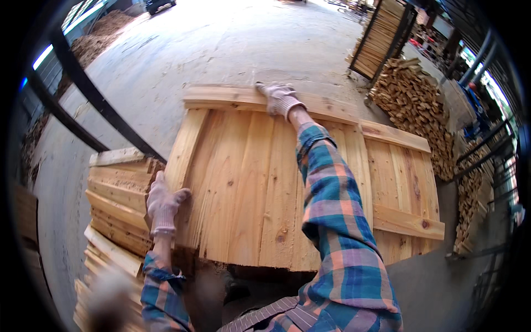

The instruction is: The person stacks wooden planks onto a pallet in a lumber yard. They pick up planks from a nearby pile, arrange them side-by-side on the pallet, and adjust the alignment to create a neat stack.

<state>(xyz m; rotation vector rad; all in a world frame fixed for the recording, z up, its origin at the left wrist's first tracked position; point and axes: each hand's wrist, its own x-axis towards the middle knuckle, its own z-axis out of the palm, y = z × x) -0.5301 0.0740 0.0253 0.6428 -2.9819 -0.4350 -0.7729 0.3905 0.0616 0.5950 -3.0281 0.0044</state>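
A large pale wooden panel (243,182) of planks framed by battens lies before me. My left hand (164,205), in a knitted glove, is at its left edge, thumb on the inner side and fingers along the outside of the side batten. My right arm reaches across the planks. Gloved too, my right hand (279,99) is closed over the far batten (221,97), its fingertips partly hidden at the far edge. Nearest to my left hand stands a stack of boards (119,193).
Another battened wooden panel (404,188) adjoins on the right. A pile of wood pieces (412,105) lies at the far right beside a rack of stacked slats (381,36). Dark metal posts (94,94) slant at the left. A blurred pale shape (110,299) shows at lower left.
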